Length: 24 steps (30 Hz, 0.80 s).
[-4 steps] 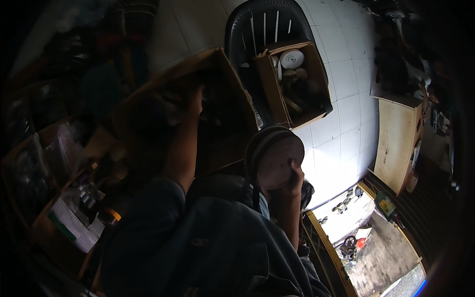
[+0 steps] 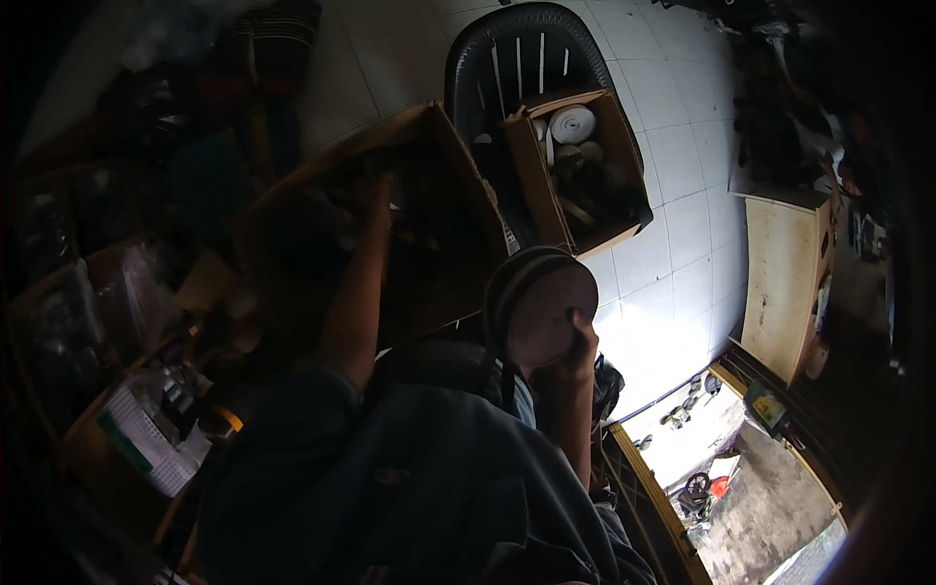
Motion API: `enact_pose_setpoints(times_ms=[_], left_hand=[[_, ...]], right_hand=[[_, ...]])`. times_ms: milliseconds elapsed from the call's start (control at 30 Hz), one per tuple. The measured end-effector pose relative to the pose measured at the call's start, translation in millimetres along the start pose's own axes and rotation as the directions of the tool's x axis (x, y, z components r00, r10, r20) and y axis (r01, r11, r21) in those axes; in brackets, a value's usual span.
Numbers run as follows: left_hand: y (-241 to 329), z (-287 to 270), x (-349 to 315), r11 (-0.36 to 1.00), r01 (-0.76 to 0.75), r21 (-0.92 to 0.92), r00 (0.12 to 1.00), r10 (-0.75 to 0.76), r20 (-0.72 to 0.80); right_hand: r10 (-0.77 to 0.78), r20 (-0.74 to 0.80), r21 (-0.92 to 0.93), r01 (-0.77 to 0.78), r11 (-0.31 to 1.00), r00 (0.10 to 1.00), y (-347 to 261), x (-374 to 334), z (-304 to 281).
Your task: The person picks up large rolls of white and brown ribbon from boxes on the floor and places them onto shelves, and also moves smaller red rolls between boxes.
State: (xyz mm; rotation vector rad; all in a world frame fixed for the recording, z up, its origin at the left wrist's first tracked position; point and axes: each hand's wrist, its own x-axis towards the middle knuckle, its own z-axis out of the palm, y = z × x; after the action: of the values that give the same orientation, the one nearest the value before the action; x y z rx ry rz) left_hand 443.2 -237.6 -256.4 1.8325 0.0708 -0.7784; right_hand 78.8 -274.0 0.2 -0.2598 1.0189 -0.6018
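Note:
My right hand point(image 2: 579, 349) grips a thick coiled roll of pale flat webbing point(image 2: 548, 310) with a darker layer behind it, the thumb pressed on its flat face. My left arm reaches into a large open cardboard box point(image 2: 470, 168) in front of me. Deep shadow covers my left hand point(image 2: 383, 195) inside it, so its fingers and anything they touch cannot be made out. Dim shapes lie around that hand in the box.
A black slatted chair point(image 2: 526, 29) bears a smaller cardboard box point(image 2: 529, 180) holding a white coiled roll point(image 2: 571, 125) and other items. At left, papers point(image 2: 161, 453) lie among cluttered boxes. A pale wooden cabinet point(image 2: 780, 283) stands right, beyond the tiled floor point(image 2: 673, 166).
My left hand has shifted slightly inside the large box. The roll stays in my right hand, and the whole view has moved a little.

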Motion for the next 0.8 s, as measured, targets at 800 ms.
enact_pose_setpoints(times_ms=[800], left_hand=[[119.3, 54.7, -318.6, 0.899, 0.079, -0.431, 0.896, 0.125, 0.425]], right_hand=[[-0.453, -0.221, 0.227, 0.498, 0.837, 0.863, -95.0, -163.8, -170.4]])
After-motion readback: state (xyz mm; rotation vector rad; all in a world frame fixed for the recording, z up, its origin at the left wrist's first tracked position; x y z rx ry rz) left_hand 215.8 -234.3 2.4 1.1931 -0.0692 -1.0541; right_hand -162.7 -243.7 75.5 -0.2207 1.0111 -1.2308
